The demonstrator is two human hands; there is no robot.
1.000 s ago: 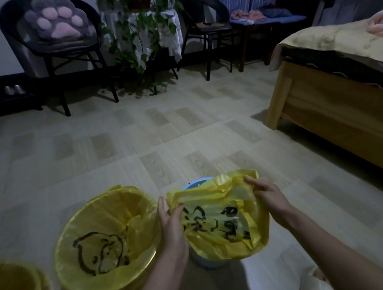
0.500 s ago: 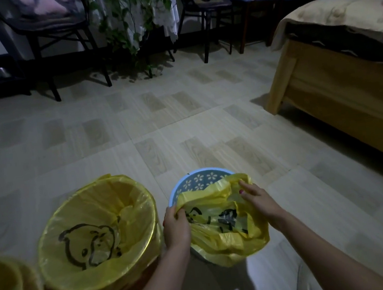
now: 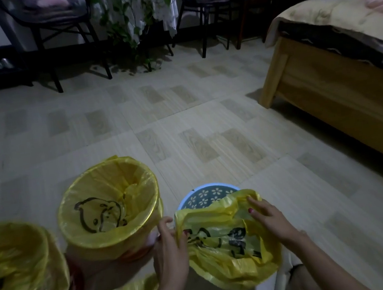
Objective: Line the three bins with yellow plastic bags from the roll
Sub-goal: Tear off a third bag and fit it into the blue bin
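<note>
Both hands — left hand (image 3: 170, 249), right hand (image 3: 268, 220) — grip yellow bag (image 3: 228, 244), mouth up, over blue bin (image 3: 206, 191).

A single head-worn camera looks forward and steeply down from close above the blue bin (image 3: 208, 197), with the floor stretching beyond it to the chairs (image 3: 58, 28) and the bed (image 3: 337, 77) at right.

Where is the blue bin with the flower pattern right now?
In the head view, the blue bin stands low and centre-right on the floor, right of the lined middle bin, half under the yellow bag both hands hold.
</note>
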